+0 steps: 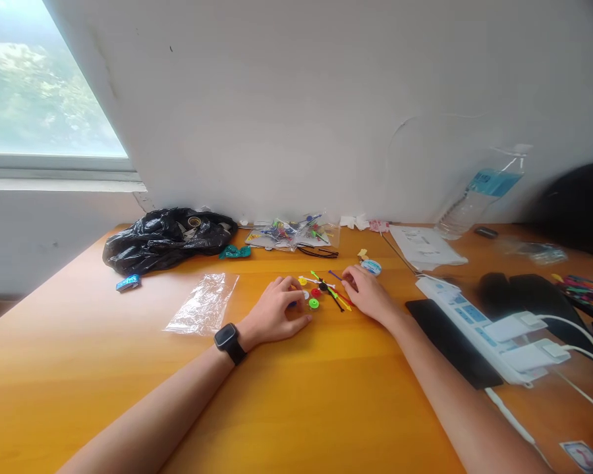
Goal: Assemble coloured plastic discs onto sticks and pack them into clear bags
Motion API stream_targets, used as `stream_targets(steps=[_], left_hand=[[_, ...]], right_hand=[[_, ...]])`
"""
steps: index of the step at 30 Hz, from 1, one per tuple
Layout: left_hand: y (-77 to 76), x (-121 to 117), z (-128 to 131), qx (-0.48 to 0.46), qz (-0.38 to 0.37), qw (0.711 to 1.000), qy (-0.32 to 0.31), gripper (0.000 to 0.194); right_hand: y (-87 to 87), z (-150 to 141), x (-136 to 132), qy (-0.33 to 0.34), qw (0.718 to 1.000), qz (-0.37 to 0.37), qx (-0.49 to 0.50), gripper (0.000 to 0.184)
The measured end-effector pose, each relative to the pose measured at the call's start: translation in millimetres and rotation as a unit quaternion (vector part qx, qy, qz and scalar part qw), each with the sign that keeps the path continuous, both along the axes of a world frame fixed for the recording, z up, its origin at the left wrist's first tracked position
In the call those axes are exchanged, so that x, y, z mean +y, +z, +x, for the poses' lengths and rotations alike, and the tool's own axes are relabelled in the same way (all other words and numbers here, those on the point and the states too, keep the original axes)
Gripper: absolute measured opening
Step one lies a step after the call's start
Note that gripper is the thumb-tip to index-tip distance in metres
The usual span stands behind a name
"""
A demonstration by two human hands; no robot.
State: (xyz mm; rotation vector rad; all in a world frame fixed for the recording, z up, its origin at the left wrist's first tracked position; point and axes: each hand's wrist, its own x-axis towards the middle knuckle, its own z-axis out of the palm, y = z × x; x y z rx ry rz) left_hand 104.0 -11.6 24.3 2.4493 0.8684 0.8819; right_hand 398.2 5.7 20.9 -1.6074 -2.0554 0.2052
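Observation:
Several small coloured plastic discs lie on the wooden table between my hands, among them a green disc (313, 303), a red disc (316, 292) and a yellow disc (302, 281). My left hand (277, 308), with a black watch on its wrist, curves over the discs, thumb apart from fingers; a blue one is partly hidden beneath it. Thin plastic sticks with pointed ends cross to the right, including a yellow stick (344, 303) and black ones. At their right, my right hand (368, 294) pinches a thin blue stick (334, 274); its fingertips partly cover a red stick.
A clear plastic bag (202, 304) lies left of my hands. Behind are a black plastic bag (158, 240) and a packet of coloured parts (294, 234). To the right are a white power strip (467, 322) with chargers, cables, papers (425, 248) and a bottle (481, 194).

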Motion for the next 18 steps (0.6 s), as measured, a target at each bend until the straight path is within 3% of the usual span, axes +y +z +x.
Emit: stream_targets(steps=[3,7,11,15,18], left_hand=[[-1.1,1,-1,0.01,-0.009,0.999,-0.038,0.016],[-1.1,1,-2,0.026,-0.015,0.999,-0.022,0.05],[0.8,0,-1,0.03,-0.017,0.999,-0.014,0.064],[-2.1,1,0,-0.007,-0.035,0.998,0.048,0.065],[-7.5,4,2,-0.032,-0.053,0.994,0.085,0.038]], right_hand=[[-2.1,0,1,-0.008,1.0,0.009,-0.011,0.011],[-1.0,-2,0,-0.014,1.0,0.021,-0.018,0.012],[4.7,-7,-3,-0.047,0.998,0.048,0.015,0.01],[15.1,-22,-7,-0.033,0.985,0.095,0.137,0.01],[22.8,-48,-19,-0.018,0.944,0.041,0.327,0.014]])
